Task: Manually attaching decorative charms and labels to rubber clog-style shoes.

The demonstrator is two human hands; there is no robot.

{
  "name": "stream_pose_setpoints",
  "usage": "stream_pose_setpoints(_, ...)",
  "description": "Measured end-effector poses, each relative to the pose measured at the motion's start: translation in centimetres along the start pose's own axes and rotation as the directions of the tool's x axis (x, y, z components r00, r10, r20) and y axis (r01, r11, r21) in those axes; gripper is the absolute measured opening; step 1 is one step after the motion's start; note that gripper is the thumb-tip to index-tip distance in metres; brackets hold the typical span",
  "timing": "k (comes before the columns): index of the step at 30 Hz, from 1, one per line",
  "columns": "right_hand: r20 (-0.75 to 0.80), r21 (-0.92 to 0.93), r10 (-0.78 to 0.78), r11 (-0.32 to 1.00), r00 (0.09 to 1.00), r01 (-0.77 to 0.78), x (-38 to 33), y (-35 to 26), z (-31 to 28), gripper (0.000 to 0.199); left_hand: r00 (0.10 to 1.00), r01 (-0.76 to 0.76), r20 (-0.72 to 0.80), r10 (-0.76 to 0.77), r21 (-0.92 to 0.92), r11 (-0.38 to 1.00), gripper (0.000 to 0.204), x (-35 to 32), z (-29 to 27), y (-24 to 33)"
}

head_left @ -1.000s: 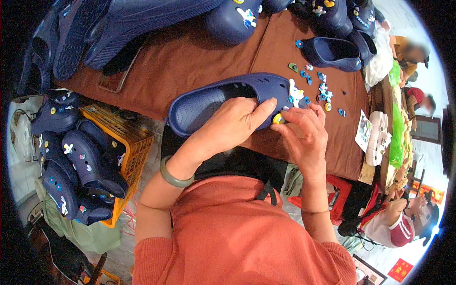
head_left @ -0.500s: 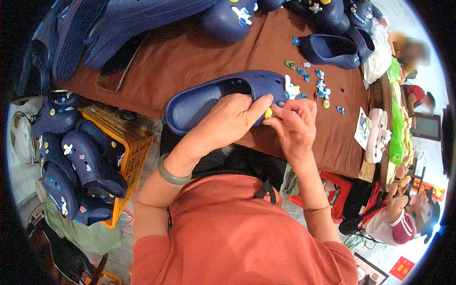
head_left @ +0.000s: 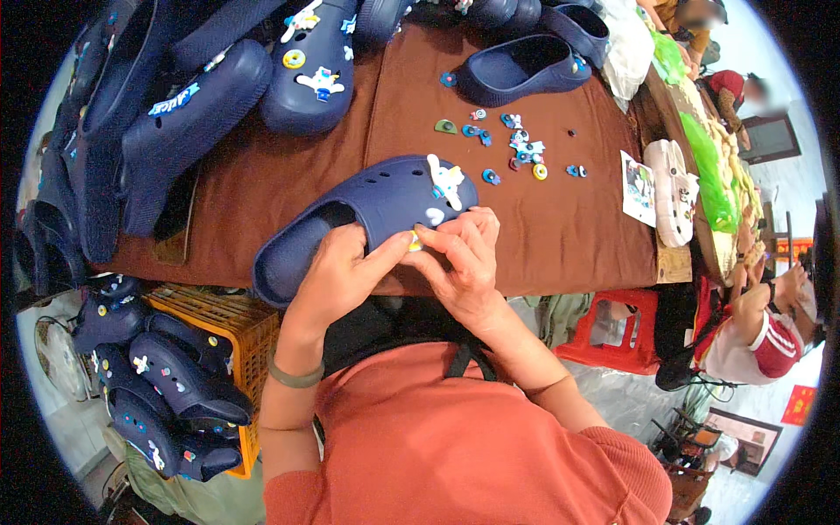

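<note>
A navy clog [head_left: 381, 194] lies tilted on the near part of the brown cloth, its toe to the right. My left hand [head_left: 337, 271] is closed around its near side, fingers inside the opening and thumb outside. With a pinch of thumb and finger, my right hand [head_left: 464, 262] holds a small yellow charm [head_left: 415, 241] against the clog's near side. Whether the charm's stud is in a hole is hidden by the fingers. On the clog's upper sit a white character charm [head_left: 444, 182] and a pale heart charm [head_left: 435, 215].
Several loose charms [head_left: 525, 150] lie beyond the clog on the brown cloth [head_left: 577, 236]. Another navy clog [head_left: 516, 79] and a white clog [head_left: 669, 192] rest farther right. Decorated clogs [head_left: 315, 70] pile up at the back left. An orange crate [head_left: 249, 337] stands lower left, a red stool [head_left: 617, 328] lower right.
The view has shifted, and the clog now sits lower and further left in it, its upper turned more into sight. Both hands stay on the clog, the right still pinching the yellow charm.
</note>
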State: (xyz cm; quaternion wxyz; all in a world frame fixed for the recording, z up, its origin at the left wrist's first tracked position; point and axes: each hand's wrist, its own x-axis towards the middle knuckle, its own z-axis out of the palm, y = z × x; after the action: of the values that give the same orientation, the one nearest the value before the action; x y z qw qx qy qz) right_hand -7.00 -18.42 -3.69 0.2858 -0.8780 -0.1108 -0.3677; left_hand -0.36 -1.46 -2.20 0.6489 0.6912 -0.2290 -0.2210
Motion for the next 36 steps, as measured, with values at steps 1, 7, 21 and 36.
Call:
stream_pose_setpoints(1,0.034,0.01,-0.009,1.0,0.999,0.009,-0.1,0.1,-0.1,0.034,0.999,0.037,0.021,-0.039,0.062,0.997,0.024,-0.1,-0.1,0.1)
stream_pose_setpoints(7,0.127,-0.048,0.014,0.999,0.992,-0.008,0.0,2.7,-6.0,0.019,0.995,-0.1,0.018,0.099,0.191,0.976,0.026,-1.1,1.6,1.2)
stream_pose_setpoints(21,0.01,0.095,0.749,0.659,0.662,-0.746,-2.1,22.8,-17.0,0.025,0.943,-0.311,0.061,0.328,0.511,0.801,0.026,-3.0,2.8,1.1)
stream_pose_setpoints(36,-0.006,-0.167,0.63,0.765,0.776,-0.622,-1.2,19.6,-13.1,0.017,0.934,-0.341,0.066,0.352,0.465,0.817,0.039,-3.3,2.5,0.2)
